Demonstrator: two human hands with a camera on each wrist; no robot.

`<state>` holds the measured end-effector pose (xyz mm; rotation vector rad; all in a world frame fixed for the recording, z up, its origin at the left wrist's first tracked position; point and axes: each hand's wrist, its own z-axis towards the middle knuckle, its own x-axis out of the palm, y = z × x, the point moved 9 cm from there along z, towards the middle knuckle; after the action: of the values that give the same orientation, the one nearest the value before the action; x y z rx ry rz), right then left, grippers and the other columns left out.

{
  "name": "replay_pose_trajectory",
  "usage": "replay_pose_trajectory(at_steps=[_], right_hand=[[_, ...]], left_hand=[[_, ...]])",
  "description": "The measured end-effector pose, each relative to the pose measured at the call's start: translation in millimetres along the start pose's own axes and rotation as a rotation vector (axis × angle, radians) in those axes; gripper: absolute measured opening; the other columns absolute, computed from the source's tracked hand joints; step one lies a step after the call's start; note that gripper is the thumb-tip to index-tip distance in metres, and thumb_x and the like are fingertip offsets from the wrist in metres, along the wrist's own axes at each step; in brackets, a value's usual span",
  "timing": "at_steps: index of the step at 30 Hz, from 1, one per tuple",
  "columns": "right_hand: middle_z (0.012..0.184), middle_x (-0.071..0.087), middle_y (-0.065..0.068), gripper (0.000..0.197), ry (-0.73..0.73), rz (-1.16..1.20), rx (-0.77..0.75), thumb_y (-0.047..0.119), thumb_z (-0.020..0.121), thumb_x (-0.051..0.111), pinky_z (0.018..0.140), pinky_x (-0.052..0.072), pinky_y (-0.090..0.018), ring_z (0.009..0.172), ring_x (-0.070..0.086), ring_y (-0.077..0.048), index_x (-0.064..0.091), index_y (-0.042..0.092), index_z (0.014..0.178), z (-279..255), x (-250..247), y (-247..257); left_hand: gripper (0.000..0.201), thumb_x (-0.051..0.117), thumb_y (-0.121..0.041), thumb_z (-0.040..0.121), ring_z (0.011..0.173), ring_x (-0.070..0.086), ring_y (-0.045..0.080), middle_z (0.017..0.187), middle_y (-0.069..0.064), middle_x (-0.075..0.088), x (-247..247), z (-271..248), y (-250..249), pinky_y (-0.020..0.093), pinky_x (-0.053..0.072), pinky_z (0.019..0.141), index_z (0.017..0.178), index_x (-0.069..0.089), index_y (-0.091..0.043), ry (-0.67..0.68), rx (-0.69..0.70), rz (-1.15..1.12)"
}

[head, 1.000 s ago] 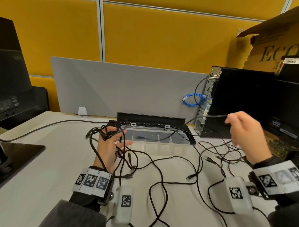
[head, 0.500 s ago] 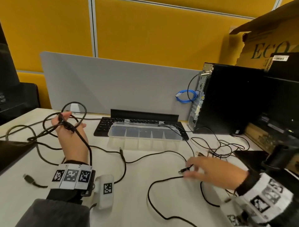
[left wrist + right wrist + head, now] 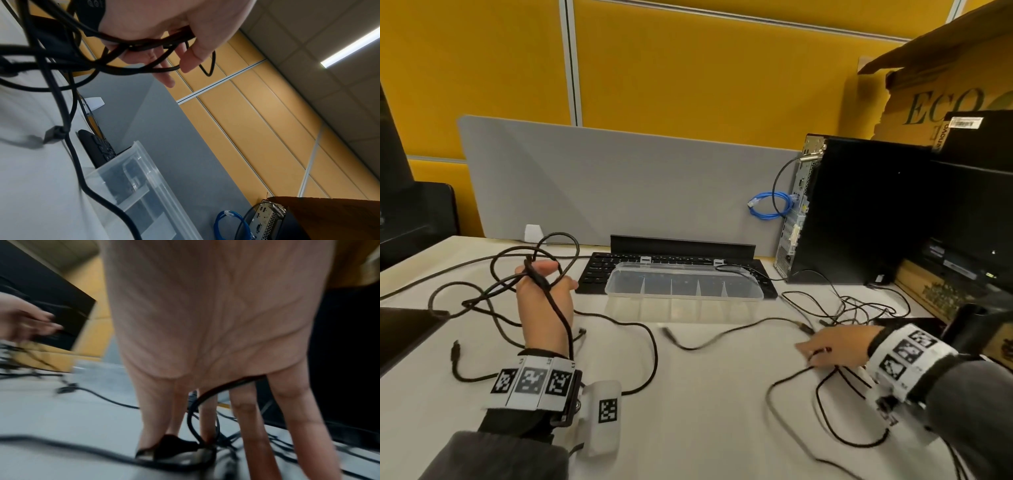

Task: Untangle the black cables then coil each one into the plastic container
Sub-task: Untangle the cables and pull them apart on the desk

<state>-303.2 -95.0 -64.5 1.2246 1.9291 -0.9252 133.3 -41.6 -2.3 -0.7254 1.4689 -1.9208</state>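
Note:
My left hand is raised over the left of the white table and grips a bundle of looped black cables. In the left wrist view its fingers curl round the cable loops, and strands hang to the table. My right hand is low on the table at the right. There its thumb and forefinger pinch the black plug of a cable, which loops between the fingers. A loose black cable lies between the hands. The clear divided plastic container stands behind it and holds no cable.
A black keyboard lies behind the container, in front of a grey divider panel. A black PC tower with a blue cable stands at the right. Thin tangled cables lie before it. A dark flat object is at the left edge.
My left hand carried the cable bundle to the left, away from the container. My right hand dropped from in front of the tower to the table and took hold of a cable plug.

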Motion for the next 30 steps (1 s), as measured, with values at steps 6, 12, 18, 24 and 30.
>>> replay_pose_trajectory(at_steps=[6, 12, 18, 24, 30], right_hand=[[0.139, 0.046, 0.001, 0.041, -0.150, -0.050, 0.229, 0.036, 0.098, 0.039, 0.108, 0.032, -0.031, 0.127, 0.044, -0.017, 0.046, 0.024, 0.136, 10.3, -32.8, -61.2], [0.152, 0.027, 0.000, 0.062, -0.395, 0.232, -0.007, 0.040, 0.092, 0.052, 0.113, 0.023, -0.043, 0.139, 0.026, -0.024, 0.021, 0.036, 0.146, 38.2, -75.4, -12.2], [0.128, 0.055, -0.015, 0.043, -0.402, 0.378, 0.470, 0.030, 0.097, 0.043, 0.097, 0.041, -0.033, 0.117, 0.053, -0.029, 0.050, 0.001, 0.128, 60.0, -46.4, -105.7], [0.117, 0.059, -0.018, 0.024, -1.033, 0.913, 0.324, 0.011, 0.094, 0.049, 0.087, 0.050, -0.049, 0.096, 0.055, -0.028, 0.060, 0.002, 0.112, -2.7, -94.0, -126.4], [0.094, 0.056, 0.013, 0.019, -0.906, 1.063, -0.528, 0.043, 0.088, 0.049, 0.061, 0.048, -0.010, 0.079, 0.055, 0.008, 0.056, 0.029, 0.097, -76.3, -146.9, 88.1]], left_hand=[[0.029, 0.054, 0.002, 0.084, 0.118, 0.052, 0.027, 0.122, 0.015, 0.057, 6.5, -2.9, 3.3, 0.032, 0.035, 0.091, 0.105, 0.048, -0.018, 0.032, -0.019, -0.048], [0.030, 0.057, 0.002, 0.084, 0.105, 0.047, 0.017, 0.108, 0.002, 0.051, 13.7, -12.3, -3.0, 0.032, 0.034, 0.088, 0.108, 0.050, -0.014, 0.087, -0.019, -0.013], [0.031, 0.057, 0.005, 0.084, 0.084, 0.049, 0.006, 0.093, -0.005, 0.051, 18.8, -19.5, -8.8, 0.023, 0.035, 0.077, 0.107, 0.047, -0.013, 0.143, -0.028, -0.081], [0.033, 0.054, 0.005, 0.085, 0.085, 0.048, 0.012, 0.096, -0.001, 0.048, 27.3, -32.1, -18.3, 0.024, 0.034, 0.072, 0.100, 0.036, -0.018, 0.209, 0.002, -0.093], [0.043, 0.065, -0.012, 0.083, 0.082, 0.046, 0.003, 0.095, -0.003, 0.042, 70.6, -75.6, -29.5, 0.008, 0.040, 0.062, 0.105, 0.028, -0.017, 0.510, 0.084, -0.047]])
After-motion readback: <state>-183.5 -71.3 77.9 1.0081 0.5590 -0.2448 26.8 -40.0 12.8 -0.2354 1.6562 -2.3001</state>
